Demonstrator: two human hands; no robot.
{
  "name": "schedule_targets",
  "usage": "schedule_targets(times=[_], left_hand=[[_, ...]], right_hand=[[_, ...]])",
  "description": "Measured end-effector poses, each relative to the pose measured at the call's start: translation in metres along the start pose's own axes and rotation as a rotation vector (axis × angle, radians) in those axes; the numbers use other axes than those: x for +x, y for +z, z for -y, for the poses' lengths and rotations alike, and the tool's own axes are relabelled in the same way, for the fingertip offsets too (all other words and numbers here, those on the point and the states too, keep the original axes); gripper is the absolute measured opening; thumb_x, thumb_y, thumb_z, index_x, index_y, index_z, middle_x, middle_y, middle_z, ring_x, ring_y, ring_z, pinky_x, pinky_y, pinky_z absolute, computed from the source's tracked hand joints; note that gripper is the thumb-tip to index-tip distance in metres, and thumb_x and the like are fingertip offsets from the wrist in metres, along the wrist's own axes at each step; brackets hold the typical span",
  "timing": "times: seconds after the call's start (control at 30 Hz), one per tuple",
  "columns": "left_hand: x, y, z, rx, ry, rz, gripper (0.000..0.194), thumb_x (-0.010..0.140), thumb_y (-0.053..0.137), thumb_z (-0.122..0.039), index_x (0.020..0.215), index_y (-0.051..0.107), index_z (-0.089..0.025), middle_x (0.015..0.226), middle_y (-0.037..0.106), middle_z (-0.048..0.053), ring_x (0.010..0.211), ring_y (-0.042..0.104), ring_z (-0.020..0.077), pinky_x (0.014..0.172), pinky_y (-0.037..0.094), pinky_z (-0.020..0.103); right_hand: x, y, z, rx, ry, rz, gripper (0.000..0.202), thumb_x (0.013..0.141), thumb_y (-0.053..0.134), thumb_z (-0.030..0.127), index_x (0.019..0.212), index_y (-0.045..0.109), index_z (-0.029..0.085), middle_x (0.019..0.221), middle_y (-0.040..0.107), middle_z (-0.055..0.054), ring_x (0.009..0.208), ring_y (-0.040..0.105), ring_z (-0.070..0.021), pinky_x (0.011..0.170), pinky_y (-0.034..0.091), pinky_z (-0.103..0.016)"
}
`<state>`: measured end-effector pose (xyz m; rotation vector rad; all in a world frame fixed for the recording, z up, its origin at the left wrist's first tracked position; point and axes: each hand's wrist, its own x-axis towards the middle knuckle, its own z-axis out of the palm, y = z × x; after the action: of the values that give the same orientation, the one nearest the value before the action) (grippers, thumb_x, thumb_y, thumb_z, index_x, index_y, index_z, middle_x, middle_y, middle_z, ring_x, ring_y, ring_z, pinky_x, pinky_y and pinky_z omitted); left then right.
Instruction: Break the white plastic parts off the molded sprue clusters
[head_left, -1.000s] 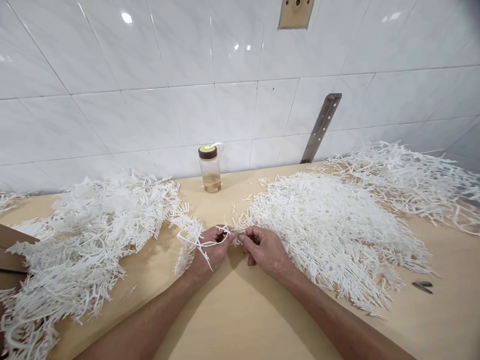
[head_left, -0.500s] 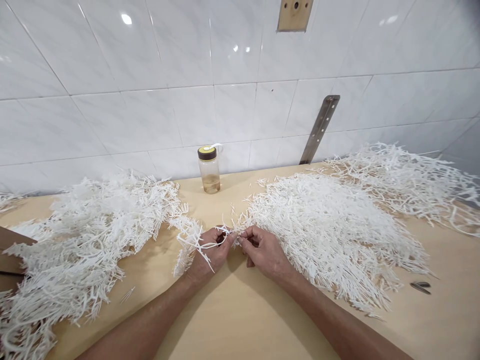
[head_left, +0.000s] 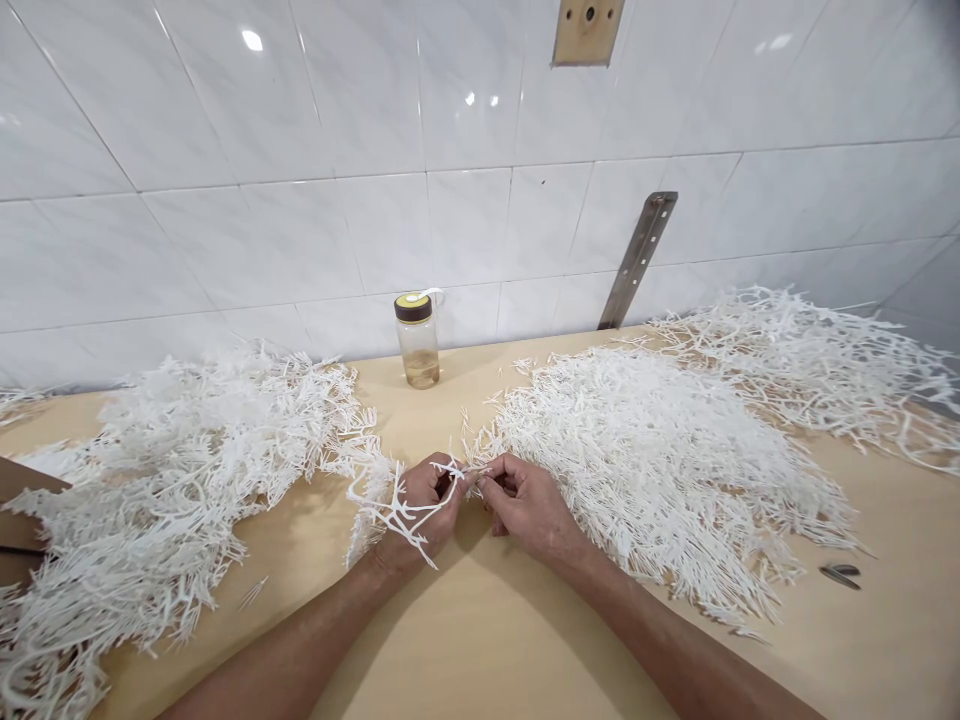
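A thin white branched plastic runner (head_left: 405, 512) lies across the back of my left hand (head_left: 427, 510), whose thumb and fingers are closed on it. My right hand (head_left: 529, 500) is pinched just beside the left fingertips. What sits between its thumb and forefinger is too small to make out, perhaps a tip of the same runner. Both hands are over the table, between a tangled heap of white branched pieces (head_left: 172, 480) on the left and a heap of thin, straighter white pieces (head_left: 675, 460) on the right.
A clear bottle with a dark and green lid (head_left: 417, 345) stands near the wall. Another tangle of white runners (head_left: 817, 360) lies back right. A metal bracket (head_left: 639, 260) leans at the tiles. Small dark nippers or tweezers (head_left: 840, 574) lie right. A brown box edge (head_left: 26, 480) shows left.
The white runner has turned and shifted slightly on my left hand, its branches now lying lower and further left. My hands stay close together in nearly the same place.
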<state>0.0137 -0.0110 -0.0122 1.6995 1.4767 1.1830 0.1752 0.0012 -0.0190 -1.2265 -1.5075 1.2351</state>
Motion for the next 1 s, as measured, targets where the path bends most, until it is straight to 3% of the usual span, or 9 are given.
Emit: schedule_targets(times=[0.3,0.57,0.77,0.9,1.0], left_hand=[[-0.002,-0.001,-0.003,0.055,-0.005,0.020,0.030,0.087,0.058,-0.044,0.072,0.059,-0.018,0.062,0.054,-0.001,0.059,0.049,0.0135,0.056,0.037,0.026],[-0.005,0.001,-0.006,0.141,0.184,-0.080,0.027,0.086,0.055,-0.034,0.064,0.050,-0.021,0.059,0.047,-0.001,0.054,0.044,0.0135,0.053,0.035,0.028],[-0.001,0.000,-0.003,0.093,0.096,-0.016,0.024,0.086,0.058,-0.039,0.072,0.061,-0.020,0.061,0.055,0.000,0.055,0.050,0.0149,0.055,0.039,0.028],[0.001,-0.001,0.001,-0.019,0.054,0.109,0.025,0.087,0.060,-0.041,0.092,0.070,-0.019,0.082,0.068,0.005,0.072,0.063,0.0175,0.067,0.048,0.028],[0.001,0.000,0.002,-0.026,0.063,0.068,0.024,0.086,0.062,-0.042,0.085,0.070,-0.019,0.082,0.067,0.004,0.072,0.062,0.0162,0.066,0.047,0.026]], right_hand=[[0.000,-0.002,0.003,0.035,-0.010,0.062,0.013,0.082,0.059,0.031,0.078,0.061,0.019,0.059,0.056,0.005,0.042,0.052,-0.0091,0.041,0.046,-0.020],[-0.002,0.005,-0.003,-0.025,-0.007,-0.017,0.006,0.078,0.059,0.026,0.075,0.057,0.021,0.057,0.057,0.005,0.041,0.052,-0.0109,0.036,0.042,-0.021],[-0.002,0.007,-0.003,-0.046,0.010,-0.018,0.007,0.081,0.057,0.027,0.078,0.055,0.022,0.056,0.059,0.006,0.036,0.055,-0.0103,0.036,0.042,-0.020],[-0.001,0.004,-0.007,-0.075,0.001,0.046,0.009,0.083,0.057,0.029,0.080,0.058,0.020,0.057,0.058,0.005,0.038,0.057,-0.0105,0.038,0.044,-0.020],[-0.002,0.003,-0.008,-0.112,-0.037,0.089,0.011,0.084,0.055,0.027,0.081,0.062,0.020,0.059,0.059,0.004,0.040,0.058,-0.0097,0.039,0.046,-0.019]])
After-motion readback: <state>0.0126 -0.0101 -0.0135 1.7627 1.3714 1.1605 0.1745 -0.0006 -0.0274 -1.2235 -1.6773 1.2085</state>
